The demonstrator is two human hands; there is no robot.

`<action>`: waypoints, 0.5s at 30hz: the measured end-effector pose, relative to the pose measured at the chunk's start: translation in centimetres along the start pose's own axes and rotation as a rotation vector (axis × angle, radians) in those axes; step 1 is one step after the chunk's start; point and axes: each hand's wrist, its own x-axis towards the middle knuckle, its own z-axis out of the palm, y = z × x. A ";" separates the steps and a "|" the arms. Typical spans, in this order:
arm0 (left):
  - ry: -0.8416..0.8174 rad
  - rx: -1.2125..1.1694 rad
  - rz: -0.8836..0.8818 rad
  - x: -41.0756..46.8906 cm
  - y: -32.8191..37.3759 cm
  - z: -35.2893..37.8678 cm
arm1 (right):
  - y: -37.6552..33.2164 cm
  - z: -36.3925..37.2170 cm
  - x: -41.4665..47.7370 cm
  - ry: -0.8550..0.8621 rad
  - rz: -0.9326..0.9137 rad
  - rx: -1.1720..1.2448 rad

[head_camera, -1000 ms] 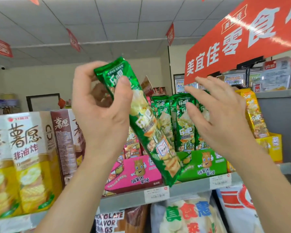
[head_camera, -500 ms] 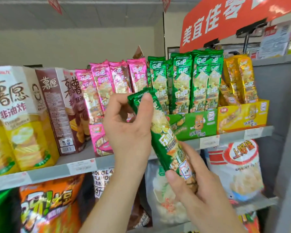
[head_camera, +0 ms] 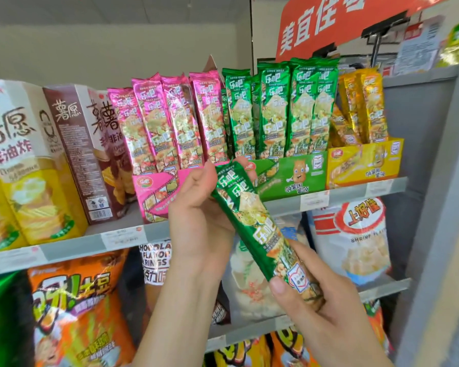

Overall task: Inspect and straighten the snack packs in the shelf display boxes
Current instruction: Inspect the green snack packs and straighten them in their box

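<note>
We hold the green snack pack (head_camera: pixel 257 226) slanted across mid-frame, left hand (head_camera: pixel 196 221) curled round its top end and right hand (head_camera: pixel 329 313) pinching its bottom end, printed face toward us for checking, just below its green display box (head_camera: pixel 297 173).

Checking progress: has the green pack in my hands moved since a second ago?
Yes. The green pack dropped lower, now mostly below the shelf edge.

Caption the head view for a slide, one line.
Left hand and right hand hold a long green foil snack pack, tilted, before pink, green and yellow cardboard display boxes.
</note>
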 end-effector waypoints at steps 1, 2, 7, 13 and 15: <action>0.021 -0.013 -0.025 -0.2 -0.2 0.1 | 0.0 -0.4 -0.3 0.003 -0.001 -0.015; 0.044 -0.031 -0.046 -0.5 -0.5 0.1 | -0.1 -0.8 -0.5 0.008 -0.001 -0.030; 0.108 -0.128 -0.113 -2.6 -2.3 0.2 | -0.2 -3.5 -2.6 0.039 0.010 -0.115; 0.300 -0.088 -0.185 -6.1 -2.8 -0.2 | -0.5 -5.4 -4.6 0.045 0.011 -0.189; 0.387 -0.006 -0.137 -7.0 -3.1 -0.4 | -0.5 -5.7 -5.1 0.065 0.005 -0.210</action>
